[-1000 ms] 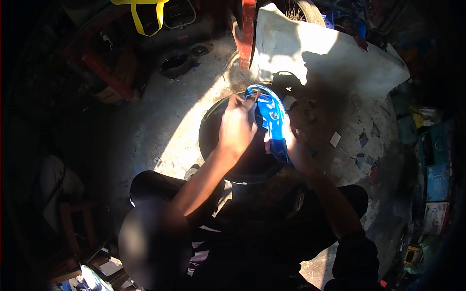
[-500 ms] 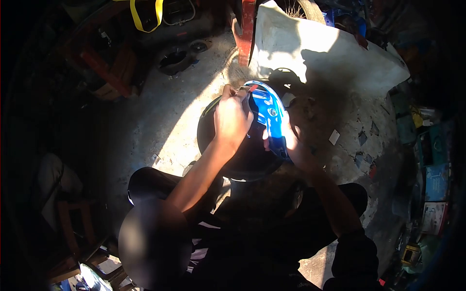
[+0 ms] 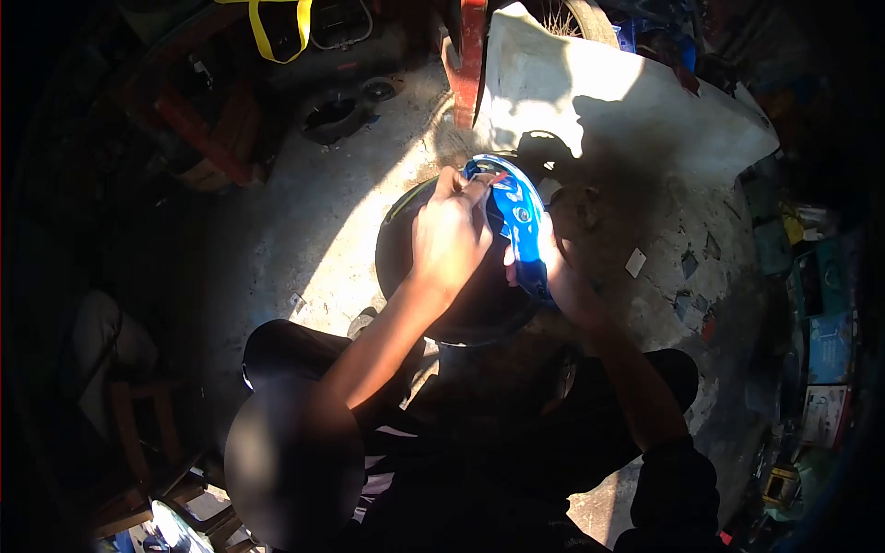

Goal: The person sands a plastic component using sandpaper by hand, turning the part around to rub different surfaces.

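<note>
A curved, glossy blue part (image 3: 524, 217) is held over a round dark surface (image 3: 415, 249) between my knees. My right hand (image 3: 560, 276) wraps round its lower right edge, with the thumb on the near side. At its upper left end is my left hand (image 3: 447, 230), fingers pinched on a small thing with a reddish tip that touches the blue part. The fingers hide most of that small thing. A small round fitting sits on the blue face.
A red post (image 3: 468, 74) stands ahead, beside a large white sheet (image 3: 599, 101) and a spoked wheel (image 3: 560, 18). A yellow strap (image 3: 261, 41) hangs at upper left. Boxes (image 3: 832, 346) line the right side. Small scraps (image 3: 635, 263) lie on the floor.
My left hand moved left and up, then came back right along the blue part's upper end. My right hand keeps its hold, and the blue part has shifted only slightly.
</note>
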Motion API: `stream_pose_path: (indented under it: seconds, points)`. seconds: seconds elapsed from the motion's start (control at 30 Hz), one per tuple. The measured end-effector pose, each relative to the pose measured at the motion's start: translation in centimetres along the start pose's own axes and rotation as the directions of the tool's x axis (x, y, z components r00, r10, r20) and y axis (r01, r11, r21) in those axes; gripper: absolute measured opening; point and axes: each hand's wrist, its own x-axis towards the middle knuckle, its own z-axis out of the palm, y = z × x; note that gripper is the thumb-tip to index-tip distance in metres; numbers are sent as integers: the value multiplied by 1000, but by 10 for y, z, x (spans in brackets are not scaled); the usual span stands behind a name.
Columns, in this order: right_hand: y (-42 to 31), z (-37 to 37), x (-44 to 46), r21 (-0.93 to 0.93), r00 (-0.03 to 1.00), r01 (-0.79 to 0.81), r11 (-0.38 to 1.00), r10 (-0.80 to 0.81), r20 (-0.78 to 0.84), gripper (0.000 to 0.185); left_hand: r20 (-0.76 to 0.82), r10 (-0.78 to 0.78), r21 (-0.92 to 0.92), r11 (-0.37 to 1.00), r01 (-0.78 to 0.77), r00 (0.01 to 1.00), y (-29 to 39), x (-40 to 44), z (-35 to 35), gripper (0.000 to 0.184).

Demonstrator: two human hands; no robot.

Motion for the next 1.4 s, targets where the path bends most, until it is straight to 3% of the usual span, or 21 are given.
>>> stream_pose_path:
  seconds: [0.03,0.1,0.2,0.23,0.3,0.37,0.47,0.5,0.57,0.63,0.77,0.87,0.97,1.03,1.13,1.23,1.3,1.4]
  points:
    - [1,-1,0,-14,999,18,1000,-18,44,63,-43,-6,102,995,11,999,-9,3,2,28]
    - [-1,0,-1,-30,999,3,1000,-1,52,63,-46,0,80,997,4,999,-17,4,4,30]
    - [0,-4,0,-15,999,-3,1000,3,51,63,26,18,-148,989,-14,1000,8,-5,-1,26]
    - [2,-6,0,17,999,-1,1000,0,53,63,26,18,-148,989,-14,999,6,-4,-1,26]
    - [3,-6,2,-4,998,-1,1000,2,65,64,-26,10,52,999,-8,1000,-3,2,0,24]
    - [2,-2,2,-22,997,1,1000,1,75,65,-87,6,76,997,0,996,-14,3,5,21]
    - [-3,0,0,-1,1000,-8,1000,8,13,67,-28,60,-188,980,-64,998,2,-1,2,17]
    - [-3,-4,1,0,999,-40,999,40,24,67,-33,64,-169,983,-69,997,4,-1,1,16]
    - [-4,-4,1,-4,996,-79,997,79,44,68,-54,-6,51,999,8,999,-6,7,2,15]
    - [-4,2,0,-32,999,-15,999,16,31,69,-108,-2,38,999,6,994,-13,8,2,14]
    - [-1,-2,1,-58,1000,4,998,-2,31,69,-30,93,-103,990,-95,995,-5,7,2,17]
    - [-6,1,0,-52,997,33,998,-29,70,68,-88,0,103,995,9,996,-12,6,1,17]
    - [-10,8,-2,-65,1000,-10,998,10,0,68,-64,29,-41,999,-31,998,1,0,2,17]
    - [-5,3,2,37,999,-20,999,22,-49,68,-39,32,-149,988,-38,999,10,-4,-1,17]
    - [-11,3,2,-13,1000,16,1000,-16,-6,68,-91,18,24,1000,-16,996,-7,8,-3,17]
    - [-16,3,2,-79,999,35,996,-32,41,71,-30,-14,-41,999,13,999,-7,9,-4,20]
    - [-19,0,2,-58,1000,11,998,-11,14,72,-13,50,-161,986,-51,999,5,4,-5,17]
    - [-18,2,2,-43,1000,-11,999,11,3,76,-59,44,-69,996,-49,997,-10,13,-4,15]
